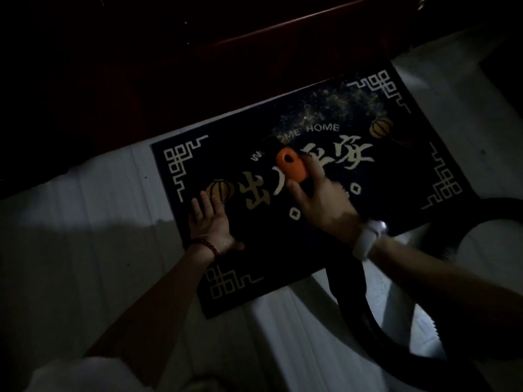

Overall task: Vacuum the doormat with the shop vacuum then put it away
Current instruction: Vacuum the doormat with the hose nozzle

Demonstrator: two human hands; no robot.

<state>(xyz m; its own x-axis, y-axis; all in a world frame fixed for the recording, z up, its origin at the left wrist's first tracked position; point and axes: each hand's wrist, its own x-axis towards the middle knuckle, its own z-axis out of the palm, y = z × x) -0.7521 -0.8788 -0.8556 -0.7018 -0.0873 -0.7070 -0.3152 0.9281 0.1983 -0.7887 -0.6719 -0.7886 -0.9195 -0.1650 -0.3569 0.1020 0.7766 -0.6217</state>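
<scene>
Doormat (396, 171) lies flat, limp, likely to creep; your left hand (210, 222) presses it open-palmed at 7 o'clock. Right hand (322, 199) clenches the orange nozzle (290, 164) mid-mat; stiff hose (356, 301) trails toward 5 o'clock. Grit (334, 108) remains at 1 o'clock.

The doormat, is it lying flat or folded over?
Flat: the doormat lies spread on the floor, all four corner patterns showing, left hand pressing it.

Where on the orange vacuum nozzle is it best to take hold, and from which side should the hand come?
Best at the rear of the orange vacuum nozzle, where it joins the black hose. The right hand already holds it there, coming from the near side along the hose. This probably keeps the tip free to sweep toward the pale debris, while the left hand presses the doormat flat.
</scene>
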